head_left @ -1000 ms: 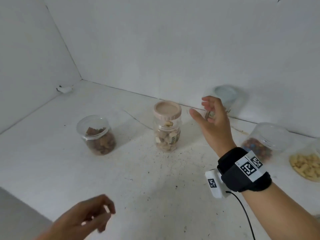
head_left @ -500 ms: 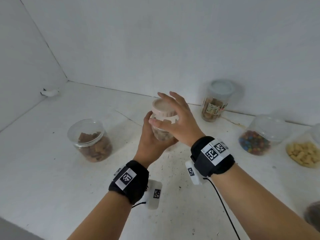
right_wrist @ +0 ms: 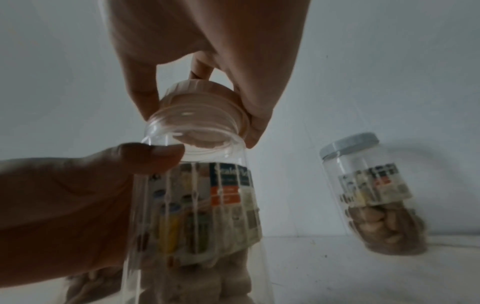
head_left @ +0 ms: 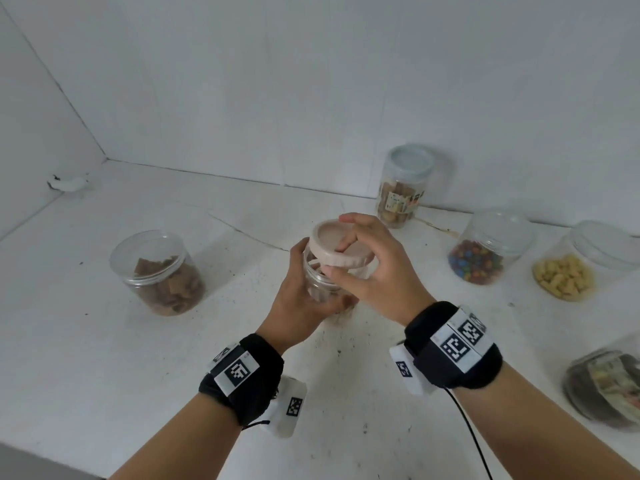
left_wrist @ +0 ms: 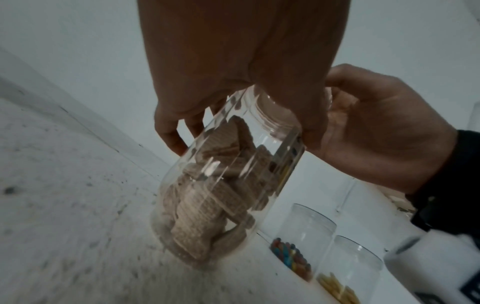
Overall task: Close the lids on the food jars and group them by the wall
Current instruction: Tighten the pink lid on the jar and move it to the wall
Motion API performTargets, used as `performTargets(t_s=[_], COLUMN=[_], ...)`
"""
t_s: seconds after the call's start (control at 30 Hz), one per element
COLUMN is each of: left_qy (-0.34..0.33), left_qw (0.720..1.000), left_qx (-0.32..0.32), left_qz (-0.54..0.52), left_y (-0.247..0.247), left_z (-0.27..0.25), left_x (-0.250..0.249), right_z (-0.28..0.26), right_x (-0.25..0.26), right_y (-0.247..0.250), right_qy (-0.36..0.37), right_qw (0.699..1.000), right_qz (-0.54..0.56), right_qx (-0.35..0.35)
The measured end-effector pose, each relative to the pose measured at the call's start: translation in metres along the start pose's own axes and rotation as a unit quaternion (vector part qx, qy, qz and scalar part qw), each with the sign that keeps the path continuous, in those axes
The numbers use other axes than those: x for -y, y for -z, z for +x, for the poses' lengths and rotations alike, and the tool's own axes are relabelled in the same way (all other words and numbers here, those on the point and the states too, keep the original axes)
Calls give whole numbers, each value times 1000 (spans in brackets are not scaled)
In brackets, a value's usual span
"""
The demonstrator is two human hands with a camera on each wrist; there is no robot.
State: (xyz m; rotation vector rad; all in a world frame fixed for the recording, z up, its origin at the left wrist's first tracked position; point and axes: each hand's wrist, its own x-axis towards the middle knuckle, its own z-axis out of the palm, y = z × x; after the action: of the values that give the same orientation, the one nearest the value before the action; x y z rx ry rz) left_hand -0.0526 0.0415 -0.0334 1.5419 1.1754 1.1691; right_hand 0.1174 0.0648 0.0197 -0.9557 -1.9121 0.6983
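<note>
The left hand gripped the jar mid-bench; the right hand pinched the tilted lid by its rim. The clear plastic looked light, smooth and probably slippery, so the ribbed rim seemed the surest hold.

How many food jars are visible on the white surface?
6: the held jar at centre, brown-snack jar left, grey-lidded jar at the wall, candy jar, yellow-snack jar, dark jar at right edge. Others may be hidden.

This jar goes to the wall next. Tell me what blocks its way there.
Nothing visible does. The jar, held by the left hand with the right hand on its lid, has bare counter behind it up to the wall.
</note>
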Motion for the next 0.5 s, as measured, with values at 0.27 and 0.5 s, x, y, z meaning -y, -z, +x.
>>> performTargets(t_s=[0.27,0.5], left_qy=[-19,-9], left_qw=[999,997], left_qx=[30,72], left_qz=[-33,-21], left_y=[-29,-35], left_z=[-42,-47], left_x=[-13,-18], right_z=[-49,-38], right_x=[25,38], right_y=[29,54], right_qy=[-26,-21], right_qw=[980,929], right_qz=[-133,-234], right_qx=[147,284])
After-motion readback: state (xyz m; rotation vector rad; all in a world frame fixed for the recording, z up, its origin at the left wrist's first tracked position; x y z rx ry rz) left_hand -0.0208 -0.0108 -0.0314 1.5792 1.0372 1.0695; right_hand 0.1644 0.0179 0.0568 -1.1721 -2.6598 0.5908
